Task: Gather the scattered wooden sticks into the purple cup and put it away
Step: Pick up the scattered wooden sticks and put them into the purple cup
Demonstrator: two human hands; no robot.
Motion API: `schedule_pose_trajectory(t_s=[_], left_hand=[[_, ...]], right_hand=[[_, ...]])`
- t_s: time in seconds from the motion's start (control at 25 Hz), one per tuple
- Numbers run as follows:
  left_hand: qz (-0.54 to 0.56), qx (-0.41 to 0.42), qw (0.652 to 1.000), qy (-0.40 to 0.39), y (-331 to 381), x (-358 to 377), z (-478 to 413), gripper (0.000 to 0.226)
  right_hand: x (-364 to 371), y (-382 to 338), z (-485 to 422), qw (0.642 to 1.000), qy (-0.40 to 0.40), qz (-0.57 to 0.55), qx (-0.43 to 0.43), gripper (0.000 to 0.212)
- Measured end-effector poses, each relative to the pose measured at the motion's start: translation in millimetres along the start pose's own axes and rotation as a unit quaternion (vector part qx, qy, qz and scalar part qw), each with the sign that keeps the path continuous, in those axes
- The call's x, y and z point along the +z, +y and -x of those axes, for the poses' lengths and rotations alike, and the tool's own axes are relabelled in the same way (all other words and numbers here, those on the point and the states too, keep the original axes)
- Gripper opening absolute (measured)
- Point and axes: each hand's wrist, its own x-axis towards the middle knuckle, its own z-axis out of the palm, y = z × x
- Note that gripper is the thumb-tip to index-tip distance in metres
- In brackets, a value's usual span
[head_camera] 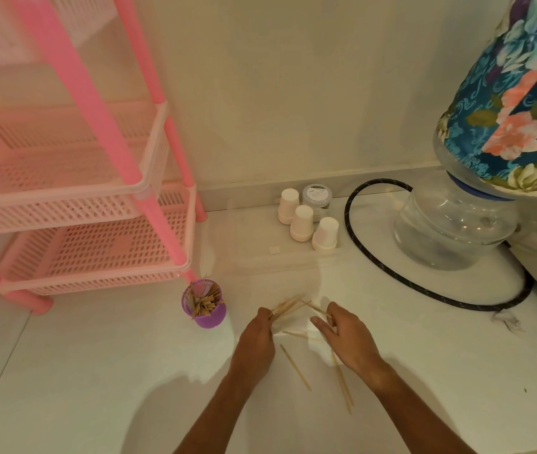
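The purple cup stands on the white floor by the pink rack's front leg, with several wooden sticks upright in it. My left hand is closed on a bundle of sticks that fans out to the upper right. My right hand is next to it, thumb and fingers pinching the end of a stick near the bundle's tips. Loose sticks lie on the floor between and below my hands: one in the middle, others under my right wrist.
A pink plastic shelf rack fills the left side. Three upturned white paper cups and a small jar stand by the wall. A black hose loops round a clear water bottle under a floral cover at right.
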Motion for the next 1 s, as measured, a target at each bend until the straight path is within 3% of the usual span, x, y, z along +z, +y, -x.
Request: schedule_pose_trajectory(t_s=[0.16,0.4,0.6,0.88,1.0], left_hand=[[0.160,-0.092,0.983,-0.007,4.7,0.0,2.1,0.019],[0.242,-0.178,0.953,-0.031,4.3,7.4,4.4,0.024],[0.175,-0.170,0.969,-0.028,4.4,6.2,4.0,0.015],[0.042,-0.182,0.982,-0.008,6.6,1.9,12.7,0.043],[0.000,-0.190,0.982,0.003,9.0,0.4,16.8,0.039]], right_hand=[[10.0,2.0,-1.7,0.979,-0.016,-0.192,0.062,0.057],[20.4,10.9,-1.4,0.957,-0.106,-0.252,0.092,0.028],[18.9,11.3,-5.0,0.940,-0.140,-0.272,0.149,0.025],[15.7,9.7,-1.9,0.970,-0.150,-0.160,0.104,0.038],[15.6,9.0,0.3,0.972,-0.163,-0.124,0.115,0.038]])
